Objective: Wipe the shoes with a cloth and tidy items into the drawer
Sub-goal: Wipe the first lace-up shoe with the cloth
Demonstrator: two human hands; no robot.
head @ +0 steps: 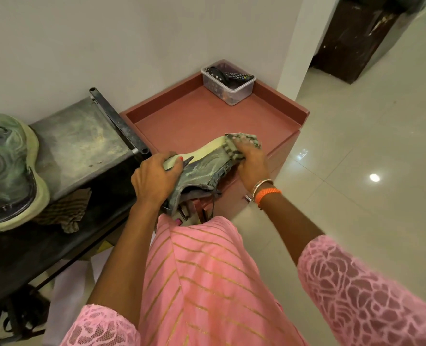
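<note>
Together we held the shoe (pixel 202 168) over the front edge of the pink cabinet (pixel 207 116), sole turned up and away from us. Its long axis ran from low near our lap, where the opening gaped, up and to the right toward the toe. Our left hand (pixel 154 178) gripped the heel end, fingers curled round the pale sole. Our right hand (pixel 250 158) clutched the striped cloth (pixel 242 143) and pressed it against the toe end of the sole. On the dark bench (pixel 77 143) to our left the second shoe (pixel 10 171) rested on its side, toe pointing away from us, with another cloth (pixel 67 213) bunched just beside it. A clear box (pixel 228 82) holding remotes sat at the cabinet's back corner.
</note>
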